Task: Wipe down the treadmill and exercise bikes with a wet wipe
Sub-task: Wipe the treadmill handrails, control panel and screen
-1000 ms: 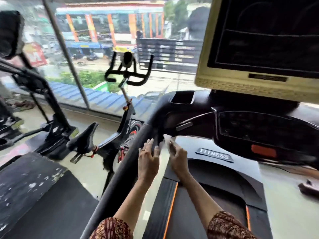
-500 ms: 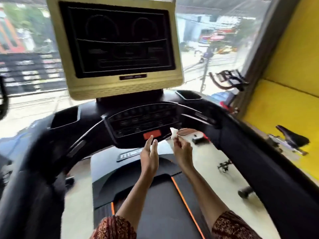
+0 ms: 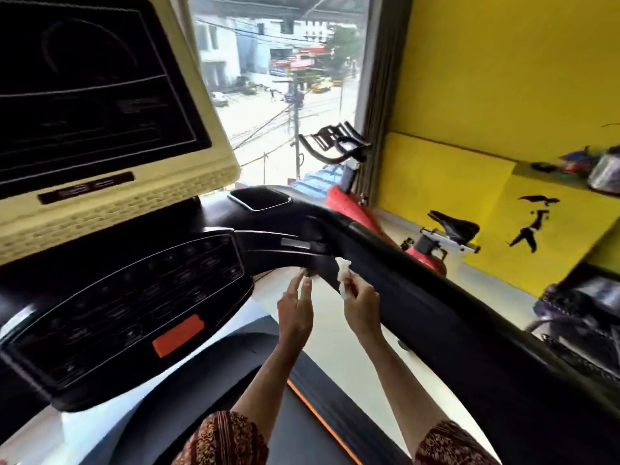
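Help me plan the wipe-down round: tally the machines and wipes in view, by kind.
Treadmill: 1
Exercise bike: 1
Wet wipe, pinched in the right hand: 1
Total: 3

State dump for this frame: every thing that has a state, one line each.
wet wipe: crumpled, in the right hand's grip; contact with handrail unclear
right hand: pinches the wipe
left hand: fingers straight, nothing clearly held
treadmill screen: dark, faint outlines only
control panel: no lit keys
red exercise bike: upright, nobody on it
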